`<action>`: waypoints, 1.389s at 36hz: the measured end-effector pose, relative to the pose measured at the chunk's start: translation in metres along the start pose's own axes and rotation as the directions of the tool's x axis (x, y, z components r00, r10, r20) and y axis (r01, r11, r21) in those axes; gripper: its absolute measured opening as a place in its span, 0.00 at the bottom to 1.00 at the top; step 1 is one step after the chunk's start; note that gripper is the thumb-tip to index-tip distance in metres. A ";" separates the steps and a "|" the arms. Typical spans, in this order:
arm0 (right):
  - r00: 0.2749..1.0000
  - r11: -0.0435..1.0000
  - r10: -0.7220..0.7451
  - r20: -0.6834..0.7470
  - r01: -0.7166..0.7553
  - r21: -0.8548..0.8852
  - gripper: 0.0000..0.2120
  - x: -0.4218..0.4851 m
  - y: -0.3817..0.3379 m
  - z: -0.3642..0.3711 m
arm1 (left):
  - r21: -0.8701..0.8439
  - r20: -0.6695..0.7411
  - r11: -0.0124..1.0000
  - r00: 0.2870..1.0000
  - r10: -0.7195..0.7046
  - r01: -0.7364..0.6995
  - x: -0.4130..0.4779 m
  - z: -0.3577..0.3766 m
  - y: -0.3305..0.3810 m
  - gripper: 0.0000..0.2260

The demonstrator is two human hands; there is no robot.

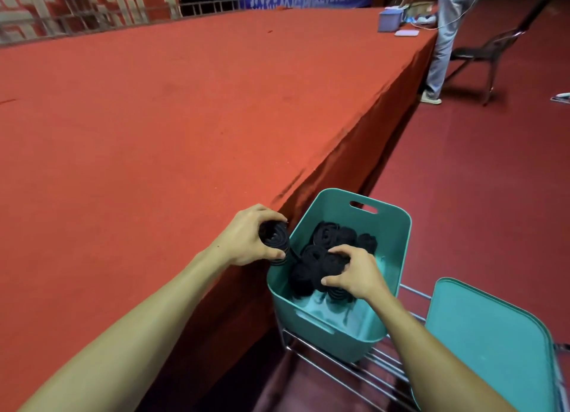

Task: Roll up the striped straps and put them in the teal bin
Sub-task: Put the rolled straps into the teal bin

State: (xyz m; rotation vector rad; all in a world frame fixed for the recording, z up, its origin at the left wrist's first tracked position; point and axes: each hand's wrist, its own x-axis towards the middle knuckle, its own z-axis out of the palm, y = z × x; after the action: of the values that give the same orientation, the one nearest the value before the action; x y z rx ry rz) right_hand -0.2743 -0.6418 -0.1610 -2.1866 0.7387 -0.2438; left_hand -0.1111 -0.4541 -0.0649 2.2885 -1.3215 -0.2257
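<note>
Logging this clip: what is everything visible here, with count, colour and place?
teal bin: one, teal, on the rack beside the table
rolled straps: several, dark, inside the bin
held roll: one, dark, at the bin's left rim
lid: one, teal, right of the bin
rack: one, metal, under the bin
table: one, red-covered, left
box: one, lavender, table's far end
chair: one, dark, far right
bystander: one, pale trousers, by the box
left hand: grips the held roll
right hand: grips one of the rolled straps
</note>
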 end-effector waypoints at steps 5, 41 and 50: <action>0.995 0.997 0.076 0.059 -0.074 -0.031 0.32 -0.001 0.007 0.014 | 0.017 0.013 1.000 1.000 0.009 -0.009 0.001 0.003 0.000 0.30; 0.963 0.943 0.211 0.167 -0.156 -0.293 0.31 0.019 0.021 0.054 | -0.102 0.027 0.994 0.999 0.031 -0.028 -0.003 0.006 -0.010 0.31; 0.968 0.930 0.181 0.171 -0.112 -0.350 0.28 0.025 0.025 0.061 | -0.113 0.037 0.993 0.998 0.045 -0.040 -0.003 0.005 -0.012 0.31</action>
State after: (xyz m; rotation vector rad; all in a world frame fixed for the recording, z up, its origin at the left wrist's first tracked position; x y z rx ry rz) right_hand -0.2400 -0.6307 -0.2217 -2.4160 0.8754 0.1954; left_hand -0.1052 -0.4482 -0.0758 2.1706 -1.3409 -0.3245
